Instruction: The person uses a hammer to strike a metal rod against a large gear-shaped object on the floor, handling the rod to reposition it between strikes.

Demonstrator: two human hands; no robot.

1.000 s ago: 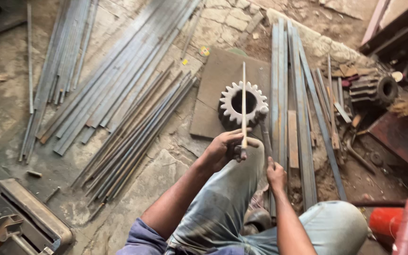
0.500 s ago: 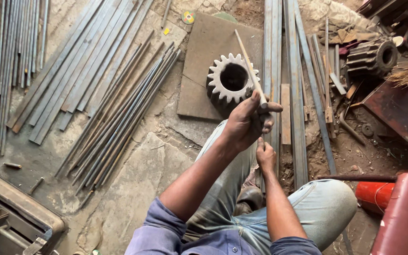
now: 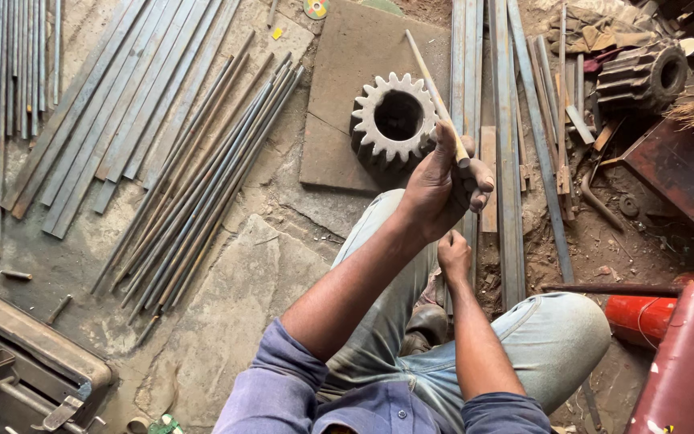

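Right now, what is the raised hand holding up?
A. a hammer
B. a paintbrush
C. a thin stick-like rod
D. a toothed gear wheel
C: the left hand is closed around a thin, pale rod that slants up past the fingers, while the toothed gear wheel sits apart on a flat slab on the ground.

Ahead of me: pale gear (image 3: 395, 120) on a flat slab (image 3: 355, 72)
My left: steel rods (image 3: 194, 185)
My right: red cylinder (image 3: 644, 317)
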